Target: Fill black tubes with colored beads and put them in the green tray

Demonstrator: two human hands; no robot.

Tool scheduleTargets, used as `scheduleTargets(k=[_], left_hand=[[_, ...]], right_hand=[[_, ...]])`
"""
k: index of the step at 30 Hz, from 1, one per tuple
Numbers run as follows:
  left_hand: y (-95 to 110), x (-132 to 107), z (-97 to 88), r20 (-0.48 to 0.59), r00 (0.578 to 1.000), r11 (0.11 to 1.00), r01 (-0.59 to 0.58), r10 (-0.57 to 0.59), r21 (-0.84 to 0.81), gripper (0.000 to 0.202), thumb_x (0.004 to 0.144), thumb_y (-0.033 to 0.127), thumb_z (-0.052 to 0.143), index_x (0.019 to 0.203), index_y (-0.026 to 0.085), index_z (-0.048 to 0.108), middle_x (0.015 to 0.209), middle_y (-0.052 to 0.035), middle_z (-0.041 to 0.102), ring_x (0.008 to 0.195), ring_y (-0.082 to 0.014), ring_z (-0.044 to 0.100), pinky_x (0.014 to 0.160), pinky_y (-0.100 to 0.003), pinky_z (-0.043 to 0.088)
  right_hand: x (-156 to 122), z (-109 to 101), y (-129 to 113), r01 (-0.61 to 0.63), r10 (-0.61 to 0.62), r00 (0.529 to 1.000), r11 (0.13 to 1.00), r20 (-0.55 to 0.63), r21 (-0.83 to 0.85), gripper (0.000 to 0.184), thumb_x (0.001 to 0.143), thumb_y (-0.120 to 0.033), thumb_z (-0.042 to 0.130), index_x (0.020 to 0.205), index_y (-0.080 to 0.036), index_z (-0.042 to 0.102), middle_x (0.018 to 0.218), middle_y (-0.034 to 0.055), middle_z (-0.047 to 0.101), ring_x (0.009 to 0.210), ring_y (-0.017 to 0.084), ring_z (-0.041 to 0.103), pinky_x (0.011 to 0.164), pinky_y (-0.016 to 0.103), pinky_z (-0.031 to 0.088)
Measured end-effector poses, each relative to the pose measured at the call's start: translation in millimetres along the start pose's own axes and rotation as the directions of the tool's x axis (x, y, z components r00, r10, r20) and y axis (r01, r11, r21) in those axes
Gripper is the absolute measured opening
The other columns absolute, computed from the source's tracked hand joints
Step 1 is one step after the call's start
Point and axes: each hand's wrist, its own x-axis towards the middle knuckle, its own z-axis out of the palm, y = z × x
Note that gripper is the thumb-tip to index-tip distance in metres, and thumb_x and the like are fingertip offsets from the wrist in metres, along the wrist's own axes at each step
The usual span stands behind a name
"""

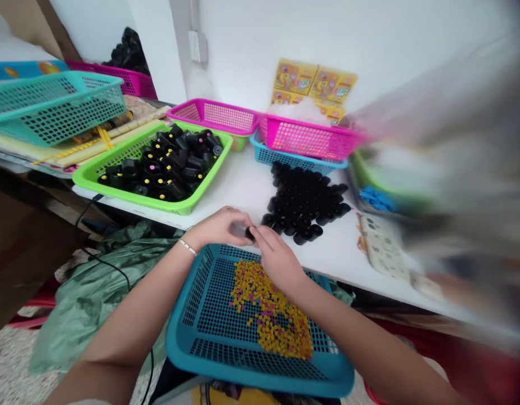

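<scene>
My left hand [220,228], with a thin bracelet at the wrist, and my right hand [277,259] meet above the near rim of a blue plastic mesh basket [260,377]. Between their fingers is a small black cylinder [250,234], with a greyish piece [238,229] against my left fingers. Yellow and pink pellets [270,309] lie heaped in the basket below my hands. Just beyond my fingertips, black cylinders [304,199] stand grouped on the white table [243,180]. More lie in a green basket [129,194] at the left.
Pink and teal mesh baskets [53,107] stand along the table's back and left. Yellow printed cards [314,84] lean against the wall. A beige perforated panel [382,247] lies at the right, partly under a large blur. A green plastic bag [91,292] sits below the table's left edge.
</scene>
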Motion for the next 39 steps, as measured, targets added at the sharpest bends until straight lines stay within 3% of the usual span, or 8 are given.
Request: scheduleTargets(k=[8,14,16,20,24,29,33,39], left_hand=[[3,1,5.5,-0.032,0.999,0.998,0.001,0.001,0.065,0.024,0.07,0.033,0.069,0.087,0.018,0.062,0.083,-0.0008,0.067,0.081,-0.0167,0.06,0.081,-0.031,0.044],[54,-32,-27.0,-0.174,0.976,0.951,0.17,-0.127,0.257,0.03,0.076,0.035,0.065,0.103,0.022,0.062,0.092,-0.0025,0.067,0.083,-0.0179,0.061,0.078,-0.03,0.048],[64,-51,-61.6,-0.358,0.915,0.893,0.308,-0.184,0.328,0.033,0.078,0.037,0.063,0.108,0.023,0.061,0.101,-0.0024,0.066,0.09,-0.0194,0.062,0.082,-0.032,0.048],[41,-82,-141.0,-0.669,0.659,0.614,0.697,-0.344,0.371,0.044,0.078,0.044,0.061,0.116,0.022,0.058,0.106,-0.0029,0.066,0.096,-0.0268,0.062,0.086,-0.04,0.048],[-7,-100,-175.5,-0.637,0.629,0.57,0.748,-0.446,0.341,0.066,0.076,0.045,0.063,0.133,0.02,0.043,0.123,-0.0052,0.059,0.109,-0.0314,0.057,0.093,-0.044,0.045],[-29,-107,-160.7,-0.663,0.618,0.621,0.73,-0.422,0.285,0.062,0.082,0.049,0.052,0.137,0.021,0.039,0.134,-0.0091,0.051,0.116,-0.0299,0.053,0.097,-0.042,0.043],[1,-85,-128.3,-0.744,0.651,0.57,0.671,-0.149,0.473,0.049,0.085,0.04,0.051,0.127,0.015,0.049,0.134,-0.015,0.049,0.129,-0.0324,0.039,0.109,-0.05,0.026],[56,-20,-23.3,-0.266,0.959,0.953,0.169,-0.099,0.253,0.032,0.089,0.029,0.049,0.121,0.025,0.051,0.123,-0.0054,0.058,0.114,-0.0192,0.053,0.101,-0.037,0.041]], right_hand=[[6,-2,-6,0.028,-0.027,0.999,1.0,0.034,-0.015,0.051,0.084,0.002,0.03,0.132,-0.006,0.044,0.124,0.0192,0.055,0.118,0.028,0.049,0.096,0.047,0.048],[-26,-31,-16,-0.086,0.08,0.995,0.991,0.056,0.099,0.055,0.089,-0.006,0.035,0.143,-0.017,0.029,0.134,0.0143,0.048,0.126,0.025,0.041,0.103,0.048,0.042],[-49,-40,-23,-0.105,0.074,0.975,0.984,0.208,0.142,0.055,0.089,-0.007,0.037,0.142,-0.021,0.033,0.132,0.0115,0.05,0.123,0.024,0.045,0.102,0.046,0.043],[-89,-42,-34,-0.234,0.135,0.83,0.965,0.541,0.117,0.048,0.088,-0.012,0.04,0.133,-0.026,0.046,0.133,0.0099,0.051,0.118,0.028,0.051,0.094,0.048,0.048],[-111,-26,-33,-0.291,0.157,0.704,0.953,0.692,0.08,0.04,0.086,-0.013,0.044,0.123,-0.023,0.056,0.133,0.0118,0.051,0.118,0.031,0.051,0.094,0.05,0.047],[-125,1,-30,-0.291,0.164,0.606,0.956,0.778,0.026,0.035,0.081,-0.005,0.045,0.107,-0.018,0.065,0.117,0.0129,0.061,0.108,0.03,0.057,0.089,0.043,0.049],[-121,-4,-31,-0.34,0.203,0.51,0.94,0.836,-0.02,0.035,0.08,0.0,0.039,0.096,-0.013,0.069,0.103,0.0145,0.067,0.098,0.025,0.063,0.086,0.034,0.05],[-117,-6,-23,-0.429,0.298,0.379,0.895,0.876,-0.119,0.032,0.074,0.002,0.045,0.086,-0.013,0.071,0.087,0.0136,0.072,0.082,0.025,0.068,0.07,0.029,0.05]])
